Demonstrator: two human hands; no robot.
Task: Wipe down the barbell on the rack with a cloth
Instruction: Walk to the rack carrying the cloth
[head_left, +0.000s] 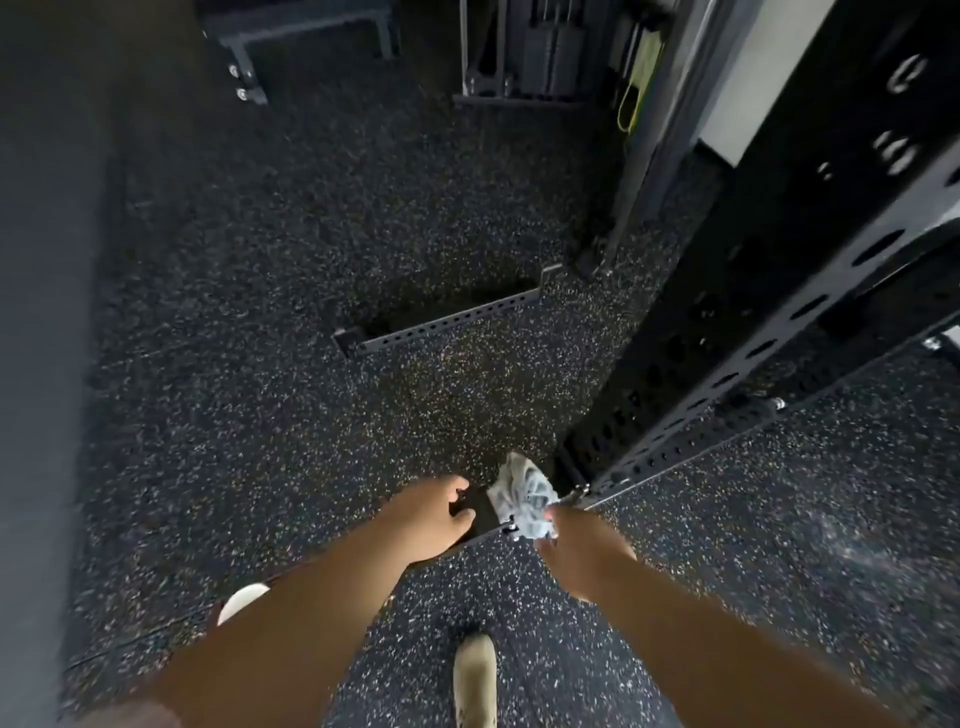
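Roughly left to right: dark blurred surface (36, 364) fills the left edge, then wide open speckled rubber floor (234, 338) with plenty of room. Left hand (434, 514) reaches down, fingers curled round the end of a black base rail (483, 512) of the rack, thumb on top, grasping it. Just right of it a crumpled white-grey cloth (524, 499) sits bunched on the rail where it meets the upright. Right hand (576, 540) is touching the cloth's lower edge; fingers hidden behind the hand and motion-blurred, so can't tell if it is clamped on the cloth or just pressing. Perforated black rack upright (753, 291) rises up-right from there, with a holed crossbeam (727, 431) running right along the floor. A loose perforated rail (447, 322) lies on the floor mid-frame, well apart from the hands. Two shoes (475, 675) at the bottom. Barbell itself not identifiable in this view
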